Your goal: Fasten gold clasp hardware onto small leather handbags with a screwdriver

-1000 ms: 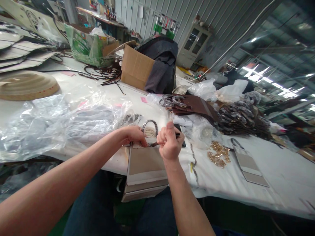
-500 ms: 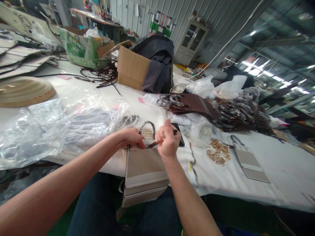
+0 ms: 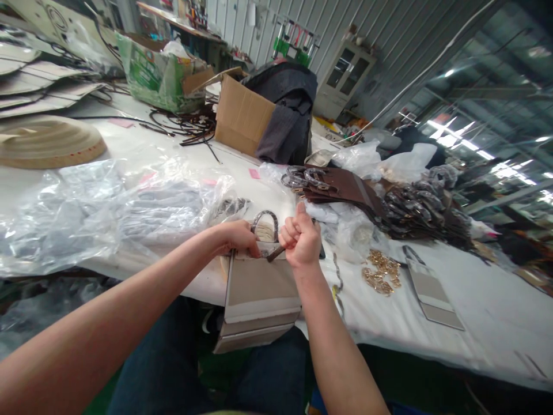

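A taupe bag panel (image 3: 261,285) with a pale band hangs over the table's front edge above my lap. A dark, plastic-wrapped carry handle (image 3: 266,214) arches up at its top. My left hand (image 3: 242,237) is closed at the panel's top edge, beside the foot of this handle; the fingertips partly hide what they pinch. My right hand (image 3: 300,237) is a fist around a narrow dark strap (image 3: 275,254), thumb on top. The strap's lower end pokes out toward my left fingers. Behind the right wrist, a dark flat object is mostly hidden.
Gold-coloured metal fittings (image 3: 382,272) lie in a heap to the right, beside another taupe bag piece (image 3: 432,291). Brown bag parts (image 3: 345,187) are stacked behind. Clear plastic bags (image 3: 164,210) cover the left side. A cardboard box (image 3: 244,118) with dark cloth stands farther back.
The strap end now shows below my right fist, angled down beside my left fingers; before, the strap ran between both hands. The whole view has shifted slightly.
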{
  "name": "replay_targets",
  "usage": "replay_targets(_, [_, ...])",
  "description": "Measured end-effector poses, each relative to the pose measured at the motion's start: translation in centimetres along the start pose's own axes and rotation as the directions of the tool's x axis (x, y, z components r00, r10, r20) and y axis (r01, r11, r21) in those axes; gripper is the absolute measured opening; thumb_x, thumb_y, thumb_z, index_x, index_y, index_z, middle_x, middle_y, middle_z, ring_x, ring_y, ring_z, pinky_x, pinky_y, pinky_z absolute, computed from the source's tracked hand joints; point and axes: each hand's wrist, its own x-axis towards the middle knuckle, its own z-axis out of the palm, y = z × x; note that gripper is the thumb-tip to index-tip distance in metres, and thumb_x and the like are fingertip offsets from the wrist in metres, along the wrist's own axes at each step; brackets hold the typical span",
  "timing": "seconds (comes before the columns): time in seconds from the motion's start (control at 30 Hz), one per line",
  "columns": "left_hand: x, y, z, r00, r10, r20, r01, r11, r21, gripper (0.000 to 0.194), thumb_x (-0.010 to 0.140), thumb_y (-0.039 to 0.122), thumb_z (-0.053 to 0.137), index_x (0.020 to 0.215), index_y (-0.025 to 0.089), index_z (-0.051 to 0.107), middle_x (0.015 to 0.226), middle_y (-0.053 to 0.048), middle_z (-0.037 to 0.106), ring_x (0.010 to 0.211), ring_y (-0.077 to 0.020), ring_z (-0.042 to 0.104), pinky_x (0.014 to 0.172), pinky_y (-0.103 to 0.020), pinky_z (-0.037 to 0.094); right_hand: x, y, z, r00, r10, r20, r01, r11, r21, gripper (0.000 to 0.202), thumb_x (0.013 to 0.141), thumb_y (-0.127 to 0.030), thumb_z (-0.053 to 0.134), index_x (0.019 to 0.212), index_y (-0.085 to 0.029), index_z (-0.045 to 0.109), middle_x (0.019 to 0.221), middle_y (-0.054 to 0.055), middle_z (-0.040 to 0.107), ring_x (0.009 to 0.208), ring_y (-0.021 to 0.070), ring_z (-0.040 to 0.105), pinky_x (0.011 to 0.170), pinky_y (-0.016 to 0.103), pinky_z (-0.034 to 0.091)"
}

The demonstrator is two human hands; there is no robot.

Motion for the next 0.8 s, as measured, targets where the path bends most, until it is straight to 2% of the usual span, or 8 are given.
replay_targets(0.2, [0.0,0.0,0.3,0.999,-0.034,-0.002,0.034,0.999,-0.025,0.03,0.048,0.024,0.088,0.072,0.019,0.07,0.078,-0.005,0.073,0.071,-0.023,0.066,0.056,-0.03,0.047,-1.6,-0.4,0.3,0.999,-0.043,0.027,0.044,0.998,-0.045,0.08,0.091,-0.066,0.089,0.059,-0.023,0.029,0.05,-0.011,0.019,0.04,0.0039,0.012,0.038,0.024,0.009])
replay_targets(0.3, [0.0,-0.1,0.2,1.0,-0.017,-0.002,0.016,1.0,-0.017,0.028,0.05,0.022,0.087,0.071,0.019,0.069,0.074,-0.003,0.07,0.069,-0.0221,0.064,0.056,-0.03,0.045,-0.9,0.1,0.8,0.999,-0.032,-0.016,0.03,0.996,-0.078,0.08,0.091,-0.066,0.089,0.061,-0.024,0.028,0.051,-0.011,0.018,0.04,0.0037,0.012,0.037,0.024,0.009])
replay_targets(0.37, [-0.1,-0.1,0.1,1.0,0.003,0.03,-0.002,0.999,-0.032,0.026,0.052,0.021,0.085,0.071,0.019,0.069,0.073,-0.002,0.07,0.069,-0.0216,0.064,0.058,-0.031,0.046,0.8,0.8,1.4,0.996,0.033,-0.085,-0.043,0.992,-0.117,0.078,0.092,-0.063,0.088,0.063,-0.026,0.026,0.052,-0.012,0.018,0.039,0.0039,0.013,0.036,0.023,0.009])
replay_targets(0.47, [-0.3,0.0,0.0,1.0,0.018,0.013,-0.018,1.0,-0.01,0.025,0.052,0.02,0.086,0.07,0.019,0.068,0.071,-0.002,0.067,0.068,-0.0202,0.061,0.059,-0.031,0.045,4.0,2.0,2.4,0.958,0.224,-0.181,-0.257,0.949,-0.184,0.073,0.093,-0.058,0.088,0.066,-0.027,0.028,0.051,-0.013,0.022,0.039,0.0036,0.017,0.035,0.022,0.01])
replay_targets(0.53, [-0.5,0.1,-0.1,0.999,0.026,-0.02,-0.025,1.0,0.012,0.026,0.051,0.021,0.087,0.068,0.018,0.067,0.071,-0.003,0.066,0.068,-0.0194,0.059,0.058,-0.03,0.043,5.4,2.2,2.6,0.928,0.321,-0.191,-0.359,0.908,-0.218,0.07,0.092,-0.057,0.09,0.067,-0.026,0.032,0.05,-0.014,0.026,0.039,0.0032,0.019,0.035,0.02,0.011])
replay_targets(0.6, [-0.7,0.1,-0.1,0.999,0.031,-0.015,-0.031,0.999,0.013,0.027,0.051,0.023,0.087,0.068,0.018,0.067,0.072,-0.004,0.067,0.069,-0.0196,0.06,0.057,-0.03,0.042,5.5,1.8,2.1,0.924,0.351,-0.15,-0.376,0.905,-0.198,0.071,0.091,-0.059,0.092,0.068,-0.026,0.033,0.05,-0.014,0.026,0.04,0.0033,0.019,0.035,0.02,0.011])
replay_targets(0.7, [-1.0,0.3,0.1,1.0,0.02,0.001,-0.02,1.0,0.008,0.027,0.049,0.025,0.086,0.069,0.017,0.069,0.074,-0.005,0.07,0.07,-0.0207,0.062,0.059,-0.031,0.044,3.4,0.4,0.5,0.963,0.255,-0.09,-0.261,0.963,-0.069,0.076,0.093,-0.066,0.087,0.067,-0.027,0.027,0.05,-0.015,0.02,0.04,0.0042,0.012,0.034,0.021,0.011])
replay_targets(0.8, [-1.0,0.3,0.2,1.0,-0.004,-0.003,0.004,1.0,-0.011,0.03,0.046,0.024,0.086,0.072,0.017,0.073,0.075,-0.004,0.072,0.07,-0.0212,0.062,0.059,-0.031,0.046,0.3,-0.6,-1.1,0.993,-0.028,-0.116,0.029,1.0,0.007,0.075,0.1,-0.065,0.077,0.065,-0.025,0.023,0.051,-0.013,0.016,0.041,0.0059,0.007,0.035,0.022,0.013])
